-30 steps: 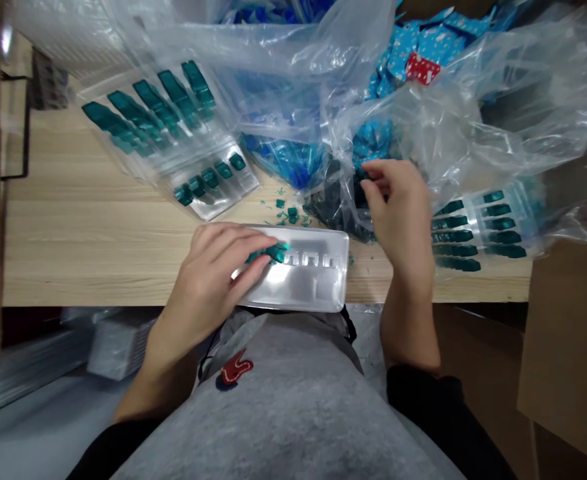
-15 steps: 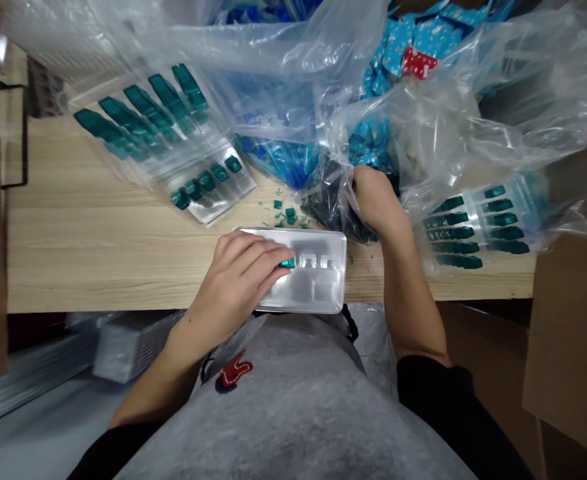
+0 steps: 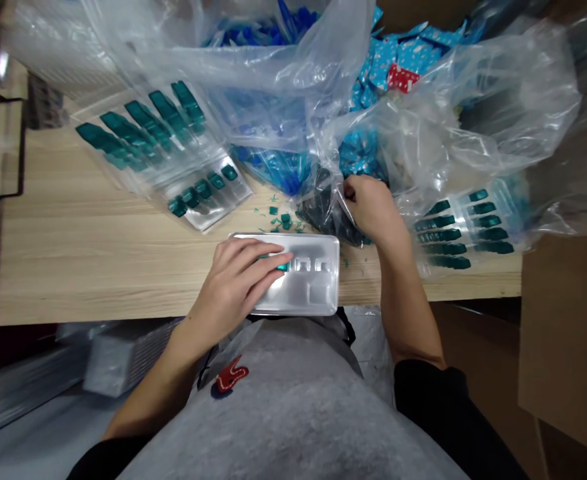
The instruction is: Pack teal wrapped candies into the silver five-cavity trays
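A clear plastic blister tray (image 3: 303, 300) lies at the table's front edge with small moulded slots in it. My left hand (image 3: 246, 270) rests over its left half, fingers stretched out. Beside the index fingertip, a small shiny green plastic piece (image 3: 283, 266) sits in a slot; the hand covers the slots further left. My right hand (image 3: 373, 207) reaches to the mouth of a clear bag of dark green pieces (image 3: 326, 210). Its fingers are curled in, and their tips are hidden. Loose green bits (image 3: 286, 220) lie between tray and bag.
Stacked trays filled with green pieces (image 3: 158, 133) stand at the left. More filled trays (image 3: 448, 233) lie at the right, partly under plastic. Behind are a bag of blue pieces (image 3: 273, 113) and light-blue patterned packets (image 3: 408, 53). A cardboard box (image 3: 568, 320) borders the right.
The view has shifted slightly. My left fingers have spread a little over the tray around the green piece. My right hand stays at the bag with its fingers curled.
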Demonstrator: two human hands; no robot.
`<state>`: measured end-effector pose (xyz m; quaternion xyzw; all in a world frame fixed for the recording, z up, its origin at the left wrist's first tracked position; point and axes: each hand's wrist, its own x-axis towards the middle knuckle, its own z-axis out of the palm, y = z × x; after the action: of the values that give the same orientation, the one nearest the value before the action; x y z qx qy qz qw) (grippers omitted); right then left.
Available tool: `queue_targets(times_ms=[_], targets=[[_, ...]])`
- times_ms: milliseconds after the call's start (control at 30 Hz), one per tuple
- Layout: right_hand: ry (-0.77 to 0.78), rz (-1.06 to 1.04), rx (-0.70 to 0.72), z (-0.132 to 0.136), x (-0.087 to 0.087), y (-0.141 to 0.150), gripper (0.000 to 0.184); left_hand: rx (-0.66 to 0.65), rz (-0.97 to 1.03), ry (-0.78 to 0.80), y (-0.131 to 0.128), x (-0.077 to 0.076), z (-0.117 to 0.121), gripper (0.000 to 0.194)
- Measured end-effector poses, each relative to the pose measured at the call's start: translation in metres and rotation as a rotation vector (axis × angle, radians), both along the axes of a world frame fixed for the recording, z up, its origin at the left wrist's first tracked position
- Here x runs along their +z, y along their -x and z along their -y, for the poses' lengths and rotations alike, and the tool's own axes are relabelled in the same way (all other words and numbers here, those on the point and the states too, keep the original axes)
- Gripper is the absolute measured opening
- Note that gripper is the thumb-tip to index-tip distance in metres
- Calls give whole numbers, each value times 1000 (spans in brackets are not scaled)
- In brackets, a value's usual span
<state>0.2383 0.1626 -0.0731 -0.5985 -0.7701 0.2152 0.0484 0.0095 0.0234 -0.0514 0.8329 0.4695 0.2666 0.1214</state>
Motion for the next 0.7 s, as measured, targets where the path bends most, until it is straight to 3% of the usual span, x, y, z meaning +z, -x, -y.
queue_targets(times_ms=[200, 367, 533, 700], targets=[[74, 66, 18, -12, -4, 6, 28, 21, 84, 59, -1, 4, 3, 25], [-40, -38, 2, -6, -1, -5, 25, 92, 181, 82, 6, 15, 4, 25], [-280, -609, -185, 22, 10, -24, 13, 179, 325, 44, 4, 24, -4, 24], [-235, -1099, -314, 51, 27, -19, 8, 168, 508, 90, -26, 26, -26, 19]])
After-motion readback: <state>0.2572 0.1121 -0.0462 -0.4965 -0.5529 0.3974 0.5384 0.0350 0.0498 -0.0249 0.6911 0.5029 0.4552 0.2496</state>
